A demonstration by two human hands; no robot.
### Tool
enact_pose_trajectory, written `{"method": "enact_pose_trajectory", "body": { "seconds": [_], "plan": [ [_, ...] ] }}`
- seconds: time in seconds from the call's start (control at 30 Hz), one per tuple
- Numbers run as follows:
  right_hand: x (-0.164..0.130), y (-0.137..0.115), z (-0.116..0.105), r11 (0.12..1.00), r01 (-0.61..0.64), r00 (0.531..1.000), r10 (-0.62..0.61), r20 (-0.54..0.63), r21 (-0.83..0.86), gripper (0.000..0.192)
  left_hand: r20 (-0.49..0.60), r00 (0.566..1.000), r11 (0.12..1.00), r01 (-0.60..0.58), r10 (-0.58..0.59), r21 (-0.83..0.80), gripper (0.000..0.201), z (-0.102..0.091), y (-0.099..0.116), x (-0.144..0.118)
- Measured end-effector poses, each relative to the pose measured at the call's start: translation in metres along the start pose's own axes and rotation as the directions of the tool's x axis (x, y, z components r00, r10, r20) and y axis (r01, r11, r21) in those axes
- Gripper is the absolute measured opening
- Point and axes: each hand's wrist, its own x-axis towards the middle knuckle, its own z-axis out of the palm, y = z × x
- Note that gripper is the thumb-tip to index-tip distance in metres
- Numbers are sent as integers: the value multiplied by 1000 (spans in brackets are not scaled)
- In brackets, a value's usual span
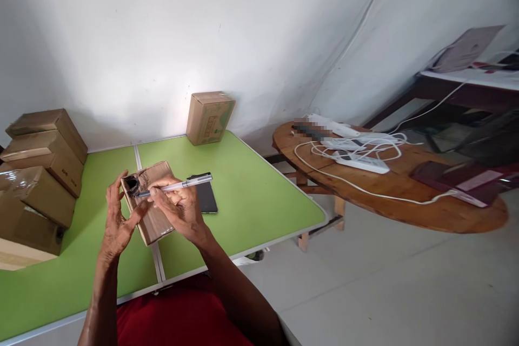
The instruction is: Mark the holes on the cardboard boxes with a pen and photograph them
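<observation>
So the green bench (263,200) has a pale metal rim, and its near edge sits right by the person's red clothing (182,316). There's moving room to the right of the dark phone (208,198), out to the rounded corner; over on the left, stacked cartons (48,154) crowd in, and another carton (211,119) stands by the wall (133,65).

The small box (156,230) is brown cardboard with a dark hole at its far-left corner and black marks around it. It's over the bench's seam — can't tell if its underside touches. Long axis runs away from the person, near end angled a bit right.

Left hand (117,227) has its grip around the box's left side, thumb on top. Right hand (181,205) has a narrow pinch on a clear-barrelled pen (198,179) — tip pointing left by the hole, tail end right.
</observation>
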Motion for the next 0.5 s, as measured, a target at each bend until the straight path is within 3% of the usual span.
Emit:
{"method": "enact_pose_trajectory", "body": {
  "seconds": [0.13, 0.33, 0.5],
  "plan": [
    [-1, -2, -5, 1000, -21, 999, 20, -51, -12, 29, -9, 1000, 1000, 18, -17, 17, 79, -1, -1, 1],
    [3, -2, -7, 999, -35, 974, 41, -221, 29, 30, -8, 1000, 1000, 11, -11, 7, 83, -2, -1, 2],
    [7, 0, -1, 998, -33, 970, 45, -237, 55, 33, -8, 1000, 1000, 20, -20, 17, 84, -1, 1, 1]
  ]
}}
